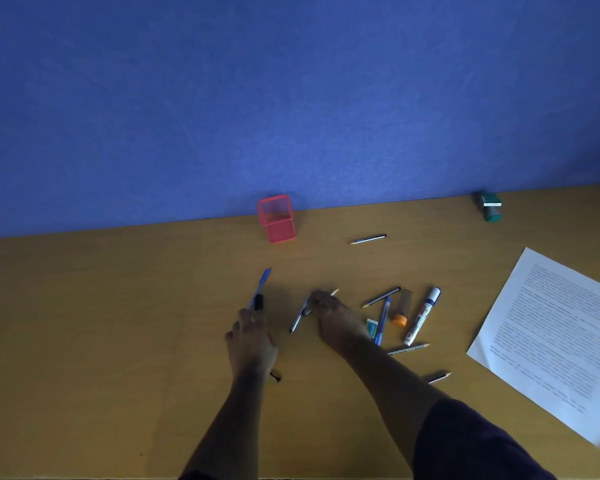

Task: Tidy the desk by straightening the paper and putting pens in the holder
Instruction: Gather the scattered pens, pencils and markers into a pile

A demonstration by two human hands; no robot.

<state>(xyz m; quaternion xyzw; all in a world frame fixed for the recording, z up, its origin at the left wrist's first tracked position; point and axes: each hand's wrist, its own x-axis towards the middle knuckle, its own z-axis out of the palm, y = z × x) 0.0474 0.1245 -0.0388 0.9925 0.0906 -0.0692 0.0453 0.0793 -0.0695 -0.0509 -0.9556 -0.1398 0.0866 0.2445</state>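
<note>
Blue pen (261, 286) and a black marker (258, 302) sit clamped in my left hand (252, 341). My right hand's (338, 323) fingers (317, 299) pinch a pencil (334, 292) on the table (118, 323), the red holder (277, 219) standing near the wall and the paper (551, 341) lying skewed at right.

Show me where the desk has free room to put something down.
Free: the wide stretch left of the red holder and left hand, and the strip between the holder and the green stamp, holding only one pencil. Crowded: between the right hand and the paper.
</note>
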